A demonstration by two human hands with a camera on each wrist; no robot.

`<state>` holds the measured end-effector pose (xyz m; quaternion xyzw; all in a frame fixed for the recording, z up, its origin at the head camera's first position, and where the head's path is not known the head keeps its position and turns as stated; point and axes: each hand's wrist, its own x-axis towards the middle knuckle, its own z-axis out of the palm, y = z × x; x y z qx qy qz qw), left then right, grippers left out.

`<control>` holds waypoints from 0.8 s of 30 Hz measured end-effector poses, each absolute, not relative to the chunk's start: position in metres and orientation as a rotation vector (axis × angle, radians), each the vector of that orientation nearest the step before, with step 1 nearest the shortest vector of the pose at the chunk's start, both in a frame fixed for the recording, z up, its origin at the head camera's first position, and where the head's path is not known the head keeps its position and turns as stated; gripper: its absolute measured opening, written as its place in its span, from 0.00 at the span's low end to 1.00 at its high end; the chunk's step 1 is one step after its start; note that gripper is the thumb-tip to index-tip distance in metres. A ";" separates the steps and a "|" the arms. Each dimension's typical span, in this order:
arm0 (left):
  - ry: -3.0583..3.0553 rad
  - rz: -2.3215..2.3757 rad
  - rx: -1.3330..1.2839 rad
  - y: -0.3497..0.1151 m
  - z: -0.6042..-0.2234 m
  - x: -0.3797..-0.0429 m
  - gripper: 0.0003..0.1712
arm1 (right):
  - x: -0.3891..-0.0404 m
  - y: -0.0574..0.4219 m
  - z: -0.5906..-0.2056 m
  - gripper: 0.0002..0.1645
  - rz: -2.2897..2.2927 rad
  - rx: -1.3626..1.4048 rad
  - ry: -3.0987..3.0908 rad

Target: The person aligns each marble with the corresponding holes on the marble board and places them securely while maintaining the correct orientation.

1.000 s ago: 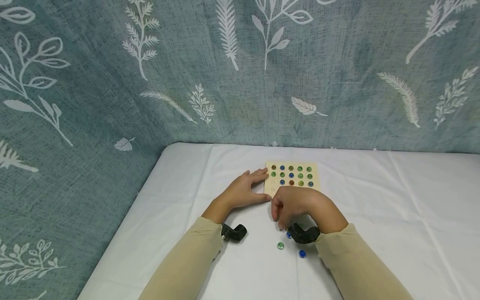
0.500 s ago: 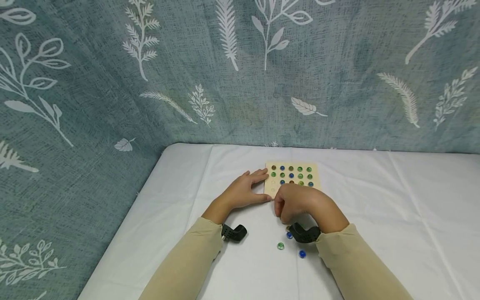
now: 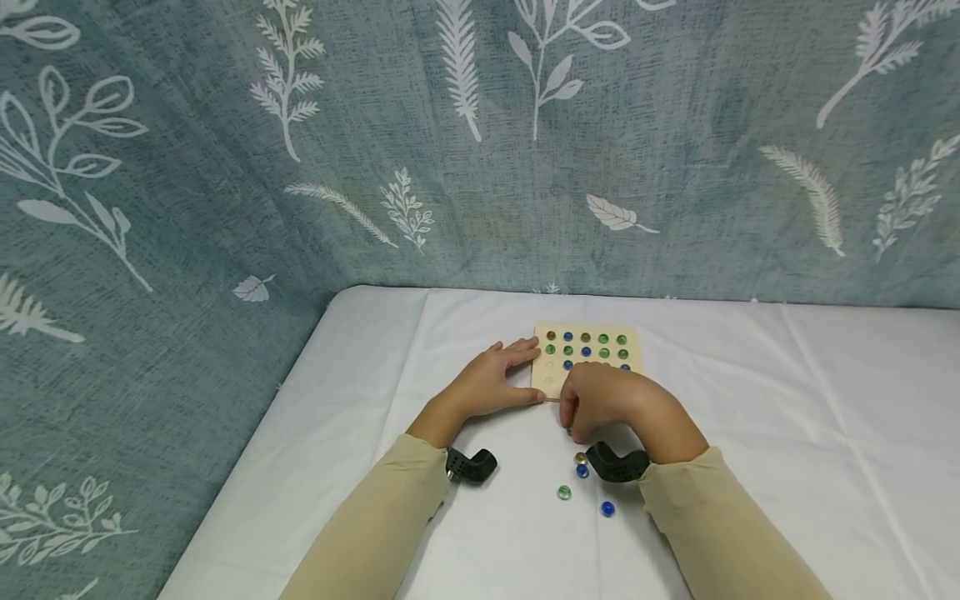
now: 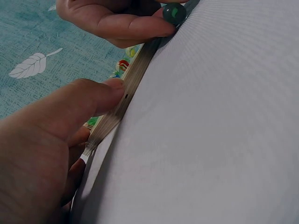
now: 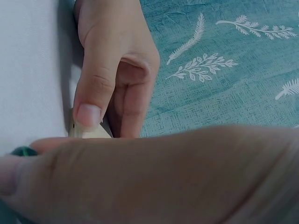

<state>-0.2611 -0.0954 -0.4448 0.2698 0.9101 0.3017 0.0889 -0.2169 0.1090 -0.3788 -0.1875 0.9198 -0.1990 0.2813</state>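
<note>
A pale wooden board (image 3: 543,390) holds rows of green, blue and amber glass marbles in round hollows; a couple of hollows at its near left have none. My left hand (image 3: 489,382) rests at the board's left side, fingers spread along that edge and thumb against the near edge. Just in front of the near edge, my right hand (image 3: 606,398) pinches a dark green marble (image 4: 174,14) between thumb and fingertips, low over the cloth. The back of this hand hides part of the board's lower rows.
On the white cloth (image 3: 510,533), nearer than the right hand, lie an amber marble (image 3: 581,458), two blue marbles (image 3: 607,508) and a green marble (image 3: 564,493). A teal leaf-patterned fabric (image 3: 480,208) rises behind and to the left.
My right hand has shifted a little away and to the right, closer to the board, and the amber marble beside its wrist has come into sight. My left hand has stayed in place.
</note>
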 end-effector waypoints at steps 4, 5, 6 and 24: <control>2.703 0.903 0.800 -0.096 -0.445 -0.261 0.45 | -0.219 0.112 -0.379 0.08 -0.566 -0.533 2.457; 2.702 0.903 0.799 -0.096 -0.445 -0.262 0.45 | -0.220 0.113 -0.378 0.08 -0.584 -0.545 2.454; 2.701 0.902 0.799 -0.096 -0.445 -0.262 0.45 | -0.221 0.115 -0.378 0.07 -0.609 -0.559 2.452; 2.692 0.873 0.796 -0.096 -0.444 -0.263 0.46 | -0.241 0.115 -0.401 0.17 -0.982 -0.462 2.998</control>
